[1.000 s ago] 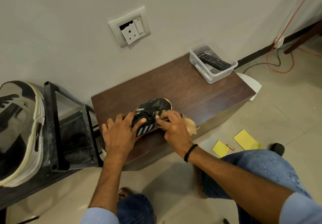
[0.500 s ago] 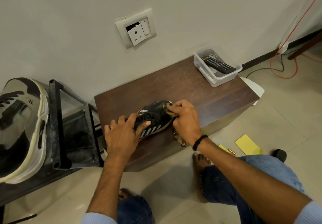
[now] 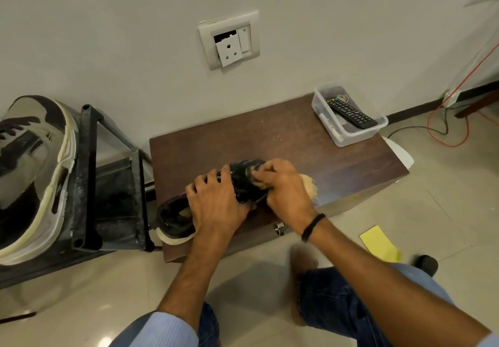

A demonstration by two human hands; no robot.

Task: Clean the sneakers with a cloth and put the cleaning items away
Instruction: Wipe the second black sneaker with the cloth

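Sneaker cleaning looks to be in its middle stretch, with wiping under way and nothing put away yet. One black sneaker (image 3: 244, 184) lies on the dark wooden table (image 3: 270, 133), toe toward the wall and heel at the near left corner. The left hand (image 3: 216, 203) grips it across the middle, fingers spread and bent down over the upper to steady it. The right hand (image 3: 283, 187) pinches a tan cloth (image 3: 307, 184) against the toe end of the upper, and a loose tail of the cloth sticks out past the hand onto the tabletop. How clean the black upper is I cannot tell, since the hands cover much of it. A second sneaker (image 3: 35, 163), grey and black with a yellowed sole, rests on the black rack (image 3: 89, 173) to the left, well apart from both hands; it either waits its turn or is done, and nothing here settles which. Left to do, as I judge it: finish this shoe, perhaps the other, then stow the cloth
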